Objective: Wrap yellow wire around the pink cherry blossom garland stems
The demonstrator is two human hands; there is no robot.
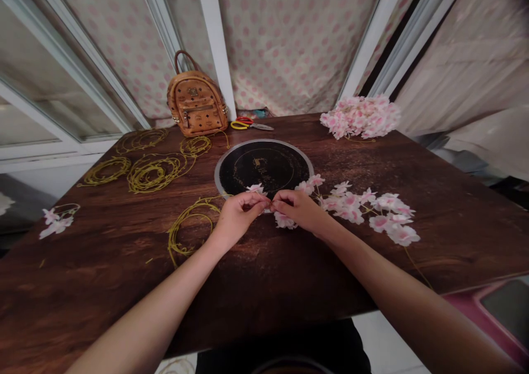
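Observation:
My left hand [240, 215] and my right hand [296, 209] meet above the dark wooden table [264, 286], their fingertips pinched together on a thin stem of a spray of pink-and-white artificial blossoms [363, 209]. The spray runs off to the right of my right hand. A small pink blossom [255, 188] sits just above my left fingers, and another [285, 221] lies below my right hand. A coil of yellow-green wire [185, 225] lies near my left wrist. The pinched point is small and partly hidden by my fingers.
Behind my hands is a round black inset cooktop [264, 167]. Further wire coils [155, 173] lie at the left, with loose blossoms [55, 221] near the left edge. Scissors [248, 124], a studded tan backpack [196, 101] and a heap of blossoms [359, 117] stand at the far edge.

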